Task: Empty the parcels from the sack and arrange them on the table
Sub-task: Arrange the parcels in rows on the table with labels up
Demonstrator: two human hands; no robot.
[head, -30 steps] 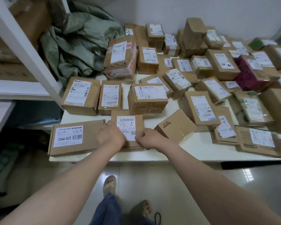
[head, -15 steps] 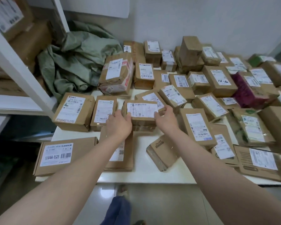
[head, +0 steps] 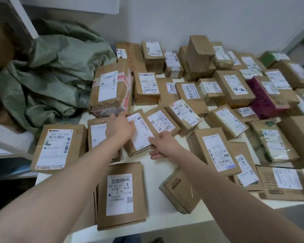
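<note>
Both hands are on one slim parcel (head: 141, 137), a brown packet with a long white label that lies at a slant on the worktop (head: 156, 174), about midway between the near edge and the far edge, towards the left side. The left hand (head: 119, 128) covers its far left corner, fingers bent over the edge there. The right hand (head: 162, 147) pinches the near right corner, thumb on top and fingers along the near side. The packet looks slightly raised at that corner, though I cannot tell whether it is clear of the surface.

The green sack (head: 60, 72) is slumped in a crumpled heap at the far left corner. Brown parcels fill the far edge and the whole right side, most with labels up. A flat parcel (head: 121, 197) lies at the near edge below the left forearm, and just right of it is a small printed box (head: 180, 193). A large parcel (head: 58, 148) lies at the left edge, a red-taped parcel (head: 111, 90) is just beyond the left hand, and a magenta parcel (head: 266, 100) stands out on the right.
</note>
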